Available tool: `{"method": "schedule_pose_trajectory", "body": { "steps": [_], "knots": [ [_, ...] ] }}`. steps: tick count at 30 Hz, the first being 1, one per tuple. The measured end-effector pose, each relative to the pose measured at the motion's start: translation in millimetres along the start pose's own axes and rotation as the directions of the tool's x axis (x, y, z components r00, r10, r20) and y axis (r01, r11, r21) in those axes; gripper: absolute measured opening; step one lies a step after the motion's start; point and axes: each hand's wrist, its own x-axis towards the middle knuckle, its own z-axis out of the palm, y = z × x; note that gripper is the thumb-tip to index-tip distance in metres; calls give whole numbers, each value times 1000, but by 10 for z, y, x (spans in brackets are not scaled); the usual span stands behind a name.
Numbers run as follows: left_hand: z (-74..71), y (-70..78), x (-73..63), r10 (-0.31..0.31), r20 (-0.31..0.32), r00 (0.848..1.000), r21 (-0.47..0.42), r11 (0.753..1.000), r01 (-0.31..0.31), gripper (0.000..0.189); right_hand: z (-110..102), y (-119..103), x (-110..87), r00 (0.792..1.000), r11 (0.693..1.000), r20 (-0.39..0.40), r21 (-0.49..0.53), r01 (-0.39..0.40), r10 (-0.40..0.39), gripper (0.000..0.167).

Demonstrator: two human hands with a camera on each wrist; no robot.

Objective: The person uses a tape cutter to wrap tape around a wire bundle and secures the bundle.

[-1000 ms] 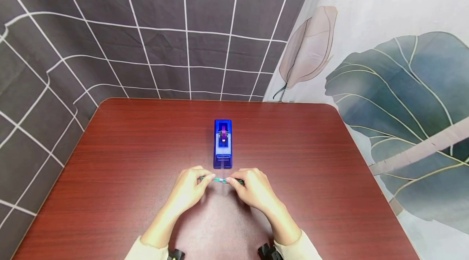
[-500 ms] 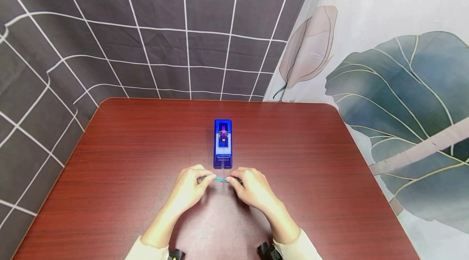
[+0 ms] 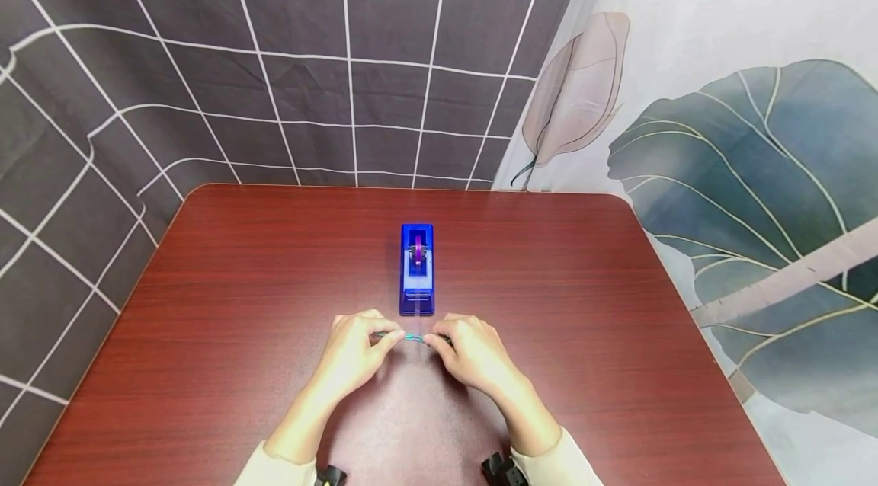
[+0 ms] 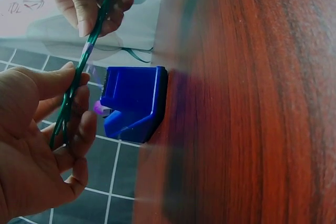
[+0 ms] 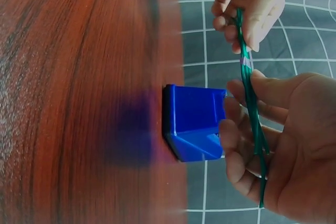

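Note:
Between thumb and fingers, my left hand pinches one end of a bundle of thin, shiny green strips. The other end is pinched by my right hand. The bundle is stretched level between them, and its loose ends splay across the fingers in both wrist views. Around its middle, between the thumbs, sits a pale, glossy band of clear tape. Just beyond the hands stands a blue tape dispenser with a purple-cored roll. From its front, a faint clear strip runs toward the bundle.
The red-brown wooden table has rounded far corners. Behind it hangs a dark grey cloth with a white grid. A white curtain with leaf prints borders the right side.
Both hands stay in nearly the same place. The green bundle turns slightly between the fingertips, its visible middle shifting a little; the dispenser stays put.

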Motion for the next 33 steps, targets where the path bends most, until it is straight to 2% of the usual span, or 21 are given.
{"method": "schedule_pose_trajectory", "body": {
  "steps": [6,12,19,33],
  "knots": [
    [2,1,1,-24,18,1000,17,1000,24,4,2,1,8,1000,1000,5,14,-22,22,17],
    [-4,0,4,-25,32,999,-9,1000,26,4,3,3,-4,1000,1000,-8,5,-22,22,13],
    [-14,7,-5,-45,25,999,-41,998,46,5,8,-1,-22,1000,1000,-24,-2,-13,13,10],
    [-4,15,-5,-46,6,999,-4,999,46,6,26,2,-26,997,999,-78,-14,-30,29,7]
  ]
}}
